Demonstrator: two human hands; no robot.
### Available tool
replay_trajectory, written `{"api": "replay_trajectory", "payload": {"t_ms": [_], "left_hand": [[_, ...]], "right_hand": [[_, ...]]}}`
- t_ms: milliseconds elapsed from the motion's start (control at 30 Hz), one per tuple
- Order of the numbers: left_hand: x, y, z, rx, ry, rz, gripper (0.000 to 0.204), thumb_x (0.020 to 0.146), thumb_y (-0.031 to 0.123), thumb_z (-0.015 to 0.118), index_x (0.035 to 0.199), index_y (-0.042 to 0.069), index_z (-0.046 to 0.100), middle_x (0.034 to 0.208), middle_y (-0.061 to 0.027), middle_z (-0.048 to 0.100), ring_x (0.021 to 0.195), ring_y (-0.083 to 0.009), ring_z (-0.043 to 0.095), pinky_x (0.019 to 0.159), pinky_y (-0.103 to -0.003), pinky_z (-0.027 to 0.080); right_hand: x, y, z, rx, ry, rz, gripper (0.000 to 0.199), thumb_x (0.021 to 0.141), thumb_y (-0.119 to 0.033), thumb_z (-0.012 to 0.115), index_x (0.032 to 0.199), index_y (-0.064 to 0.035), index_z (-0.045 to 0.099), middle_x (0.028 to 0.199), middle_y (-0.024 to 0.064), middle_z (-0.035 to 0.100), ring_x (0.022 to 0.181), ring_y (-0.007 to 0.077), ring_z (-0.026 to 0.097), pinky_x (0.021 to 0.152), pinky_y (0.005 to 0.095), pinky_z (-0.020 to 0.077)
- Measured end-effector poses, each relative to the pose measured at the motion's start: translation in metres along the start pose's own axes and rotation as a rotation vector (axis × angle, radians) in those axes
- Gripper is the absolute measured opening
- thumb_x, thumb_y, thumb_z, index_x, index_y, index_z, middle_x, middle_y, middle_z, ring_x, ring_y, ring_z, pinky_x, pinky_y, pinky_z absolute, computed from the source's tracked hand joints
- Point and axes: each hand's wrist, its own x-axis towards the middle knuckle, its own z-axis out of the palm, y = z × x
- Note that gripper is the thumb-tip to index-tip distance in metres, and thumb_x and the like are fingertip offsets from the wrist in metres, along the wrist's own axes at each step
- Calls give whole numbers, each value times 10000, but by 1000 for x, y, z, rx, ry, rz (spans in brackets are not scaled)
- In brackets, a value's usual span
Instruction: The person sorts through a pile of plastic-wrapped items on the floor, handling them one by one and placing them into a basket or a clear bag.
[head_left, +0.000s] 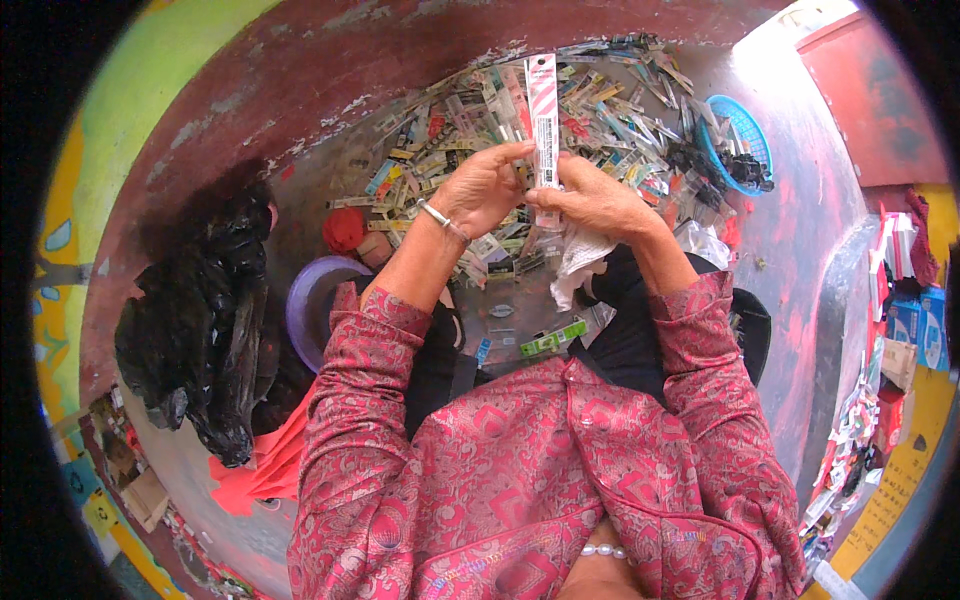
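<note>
A long, narrow packet point(542, 100) with pink and white slanted stripes at its top stands upright between my hands. My left hand point(480, 190) pinches its left side, with thumb and fingers closed at the edge. From the right, my right hand point(605, 205) grips the packet's lower part, thumb across its front. A crumpled white cloth point(580, 265) hangs just under my right hand; I cannot tell whether the fingers hold it. Beyond the packet spreads a big pile of similar slim packets point(430, 150) in mixed colours.
A blue plastic basket point(762, 150) holding dark items lies tipped at the pile's right. At left are a purple round rim point(305, 300), a red ball-like bundle point(345, 230) and a black plastic bag point(200, 340). One green packet point(553, 338) lies close to my lap.
</note>
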Motion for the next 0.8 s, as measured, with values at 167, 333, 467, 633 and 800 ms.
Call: {"api": "replay_trajectory", "payload": {"t_ms": [167, 333, 467, 633, 800], "left_hand": [[4, 6, 3, -136, -51, 96, 502, 819, 246, 546, 1206, -29, 385, 1189, -176, 478, 1112, -262, 459, 977, -395, 330], [6, 7, 7, -123, -89, 178, 442, 839, 176, 518, 1212, -19, 379, 1199, -172, 468, 1095, -264, 476, 966, -394, 357], [9, 7, -2, -227, 11, 126, 399, 848, 126, 488, 1210, -9, 388, 1170, -161, 494, 1058, -243, 507, 928, -390, 402], [13, 6, 2, -156, 56, 263, 398, 848, 161, 501, 1208, 23, 404, 1162, -159, 501, 1055, -258, 507, 899, -396, 424], [17, -2, 6, -81, 134, 295, 495, 823, 282, 553, 1192, -9, 396, 1174, -164, 488, 1079, -250, 485, 921, -375, 398]], "right_hand": [[-1, 0, 1, 220, -162, 127, 291, 797, -236, 541, 947, 13, 560, 798, 25, 551, 738, 101, 490, 661, 243, 401], [-3, 5, -3, 136, -151, 200, 348, 815, -275, 515, 967, 35, 562, 833, 44, 575, 760, 112, 508, 681, 256, 407], [-7, 4, -14, 55, -88, 138, 391, 814, -262, 496, 1066, 34, 534, 912, 89, 597, 839, 142, 535, 754, 281, 412], [-11, -6, -11, -447, 83, 112, 231, 800, -152, 441, 884, 52, 509, 717, 141, 586, 665, 250, 562, 629, 375, 440], [-8, -11, 8, -903, 147, 161, 217, 774, -157, 438, 867, 37, 463, 682, 199, 587, 681, 378, 575, 605, 437, 455]]}}
